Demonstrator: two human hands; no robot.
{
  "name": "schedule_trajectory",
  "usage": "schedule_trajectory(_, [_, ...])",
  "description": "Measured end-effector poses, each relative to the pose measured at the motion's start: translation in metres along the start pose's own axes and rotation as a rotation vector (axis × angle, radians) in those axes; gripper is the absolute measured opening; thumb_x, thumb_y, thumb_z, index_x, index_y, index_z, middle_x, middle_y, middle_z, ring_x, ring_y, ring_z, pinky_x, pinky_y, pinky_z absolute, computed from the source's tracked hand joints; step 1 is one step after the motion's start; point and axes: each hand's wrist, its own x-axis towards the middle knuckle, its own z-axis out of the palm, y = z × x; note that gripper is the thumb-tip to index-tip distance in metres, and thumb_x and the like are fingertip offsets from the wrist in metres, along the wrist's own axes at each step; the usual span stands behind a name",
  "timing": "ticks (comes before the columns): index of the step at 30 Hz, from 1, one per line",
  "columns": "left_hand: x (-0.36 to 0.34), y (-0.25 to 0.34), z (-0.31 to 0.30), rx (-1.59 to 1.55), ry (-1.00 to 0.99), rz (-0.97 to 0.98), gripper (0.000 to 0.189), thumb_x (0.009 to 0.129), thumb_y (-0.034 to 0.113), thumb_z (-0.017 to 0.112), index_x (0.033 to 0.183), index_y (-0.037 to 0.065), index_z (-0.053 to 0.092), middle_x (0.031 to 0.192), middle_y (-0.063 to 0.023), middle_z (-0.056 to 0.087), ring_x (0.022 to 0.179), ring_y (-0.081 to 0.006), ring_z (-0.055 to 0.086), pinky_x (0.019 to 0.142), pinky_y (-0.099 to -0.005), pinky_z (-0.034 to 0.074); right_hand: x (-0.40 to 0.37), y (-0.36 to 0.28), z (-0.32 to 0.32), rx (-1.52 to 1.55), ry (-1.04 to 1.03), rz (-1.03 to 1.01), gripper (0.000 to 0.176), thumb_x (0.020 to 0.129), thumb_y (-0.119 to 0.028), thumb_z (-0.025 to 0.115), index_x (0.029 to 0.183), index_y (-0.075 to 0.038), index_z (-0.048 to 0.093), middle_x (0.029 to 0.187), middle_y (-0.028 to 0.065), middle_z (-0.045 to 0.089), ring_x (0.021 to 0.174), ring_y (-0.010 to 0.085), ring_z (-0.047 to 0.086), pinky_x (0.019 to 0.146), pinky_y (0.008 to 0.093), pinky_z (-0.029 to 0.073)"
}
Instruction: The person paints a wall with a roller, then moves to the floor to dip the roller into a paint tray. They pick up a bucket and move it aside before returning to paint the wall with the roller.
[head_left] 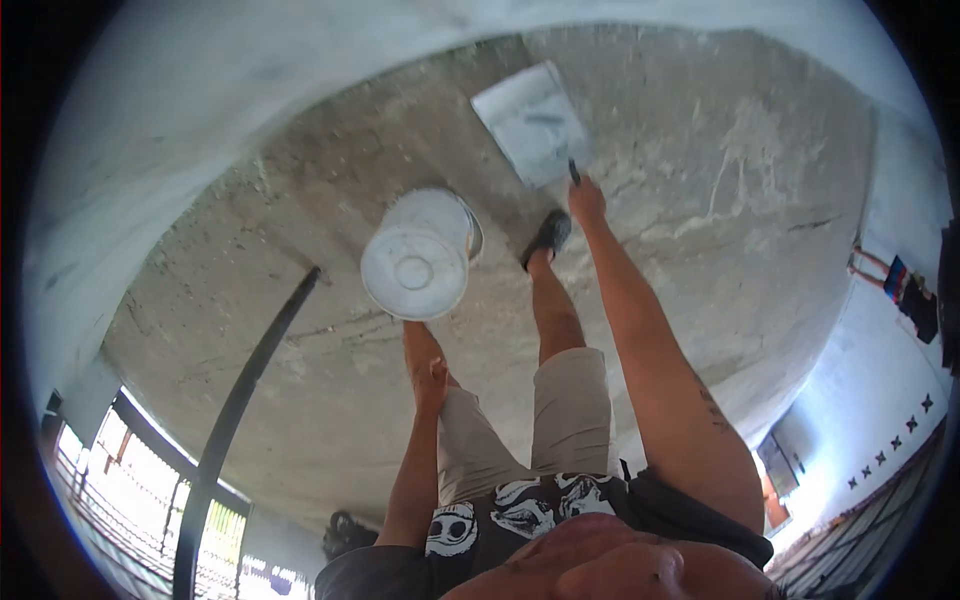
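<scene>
Working at the white tray [522, 112] on the floor [670, 265] seemed under way: a dark handle [573, 172] was gripped in the closed right hand [587, 198], steadiness needed; the left hand [431, 383] was loosely curled, contents unclear.

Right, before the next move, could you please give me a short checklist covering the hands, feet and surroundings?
1. Right hand gripping the dark handle: ok.
2. Tool's working end clearly visible: not ok, it is blurred.
3. Left hand free of objects: cannot tell.
4. Right shoe clear of the pale square object: ok.
5. Left foot clear of the white bucket: cannot tell, foot hidden.
6. Other person off to the side: ok.
</scene>
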Motion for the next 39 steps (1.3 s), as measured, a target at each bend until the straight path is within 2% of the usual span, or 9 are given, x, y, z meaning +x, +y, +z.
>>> schedule_trajectory(6, [-0.047, 0.029, -0.133, -0.192, 0.063, 0.271, 0.036, 0.095, 0.039, 0.059, 0.113, 0.009, 0.066, 0.11, -0.0184, 0.069, 0.105, -0.0342, 0.066, 0.089, -0.0413, 0.051, -0.183, 0.0, -0.112, 0.141, 0.169, -0.089, 0.037, 0.096, -0.036, 0.055, 0.098, 0.0, 0.062, 0.085, 0.0217, 0.066, 0.085, 0.0448, 0.062, 0.077, 0.0531, 0.048])
schedule_trajectory(9, [-0.075, 0.035, -0.204, -0.1, 0.142, 0.286, 0.032, 0.094, 0.037, 0.062, 0.106, 0.008, 0.067, 0.107, -0.0165, 0.069, 0.103, -0.0336, 0.066, 0.088, -0.0409, 0.051, -0.299, -0.041, -0.175, 0.314, 0.3, -0.115, 0.031, 0.095, -0.029, 0.058, 0.106, 0.0, 0.062, 0.093, 0.0234, 0.068, 0.091, 0.044, 0.065, 0.076, 0.0509, 0.05])
schedule_trajectory(14, [-0.08, -0.026, -0.308, -0.086, 0.229, 0.606, 0.027, 0.093, 0.033, 0.062, 0.103, 0.008, 0.068, 0.105, -0.0154, 0.07, 0.104, -0.035, 0.066, 0.088, -0.0423, 0.051, -0.442, -0.141, -0.23, 0.538, 0.658, -0.17, 0.038, 0.095, -0.026, 0.058, 0.122, 0.001, 0.055, 0.095, 0.0234, 0.067, 0.091, 0.0433, 0.065, 0.079, 0.0493, 0.05])
schedule_trajectory(16, [-0.076, -0.048, -0.337, -0.025, 0.279, 0.706, 0.026, 0.093, 0.032, 0.061, 0.104, 0.009, 0.068, 0.105, -0.0151, 0.07, 0.105, -0.0361, 0.065, 0.088, -0.0442, 0.051, -0.453, -0.162, -0.214, 0.548, 0.848, -0.298, 0.04, 0.095, -0.026, 0.058, 0.124, 0.002, 0.053, 0.095, 0.0241, 0.067, 0.09, 0.0432, 0.066, 0.078, 0.0483, 0.051])
schedule_trajectory(20, [-0.074, -0.059, -0.383, 0.079, 0.363, 0.648, 0.028, 0.095, 0.031, 0.058, 0.108, 0.007, 0.066, 0.105, -0.018, 0.07, 0.104, -0.0373, 0.065, 0.086, -0.0434, 0.051, -0.473, -0.198, -0.203, 0.701, 0.494, -0.282, 0.034, 0.093, -0.03, 0.059, 0.106, 0.002, 0.06, 0.089, 0.0243, 0.066, 0.084, 0.0444, 0.065, 0.073, 0.0482, 0.051])
schedule_trajectory(28, [-0.142, -0.048, -0.399, -0.216, 0.362, 0.568, 0.037, 0.095, 0.035, 0.058, 0.114, 0.004, 0.065, 0.108, -0.0201, 0.069, 0.106, -0.0393, 0.064, 0.089, -0.0437, 0.05, -0.493, -0.222, -0.206, 0.6, 0.415, -0.335, 0.041, 0.095, -0.039, 0.059, 0.089, 0.002, 0.063, 0.079, 0.024, 0.066, 0.08, 0.0442, 0.065, 0.069, 0.0497, 0.049])
schedule_trajectory(35, [-0.186, -0.049, -0.374, -0.036, 0.422, 0.601, 0.036, 0.095, 0.034, 0.059, 0.112, 0.002, 0.064, 0.109, -0.0218, 0.068, 0.107, -0.0392, 0.063, 0.089, -0.0427, 0.05, -0.446, -0.304, -0.339, 0.697, 0.643, -0.613, 0.045, 0.097, -0.044, 0.056, 0.087, -0.001, 0.062, 0.076, 0.0205, 0.066, 0.078, 0.0414, 0.066, 0.068, 0.048, 0.05])
schedule_trajectory(37, [-0.2, -0.041, -0.374, -0.042, 0.424, 0.592, 0.037, 0.096, 0.035, 0.059, 0.111, 0.002, 0.064, 0.109, -0.0222, 0.068, 0.107, -0.0396, 0.063, 0.088, -0.0432, 0.05, -0.426, -0.335, -0.395, 0.699, 0.628, -0.595, 0.043, 0.098, -0.045, 0.055, 0.084, -0.004, 0.062, 0.072, 0.0137, 0.067, 0.073, 0.0352, 0.068, 0.067, 0.0452, 0.051])
schedule_trajectory(39, [-0.22, -0.028, -0.372, -0.07, 0.542, 0.718, 0.036, 0.097, 0.035, 0.057, 0.111, 0.002, 0.064, 0.107, -0.0212, 0.068, 0.104, -0.0392, 0.064, 0.087, -0.0436, 0.05, -0.399, -0.366, -0.444, 0.702, 0.732, -0.66, 0.044, 0.098, -0.046, 0.054, 0.084, -0.004, 0.061, 0.072, 0.0123, 0.067, 0.072, 0.0334, 0.068, 0.067, 0.0435, 0.052])
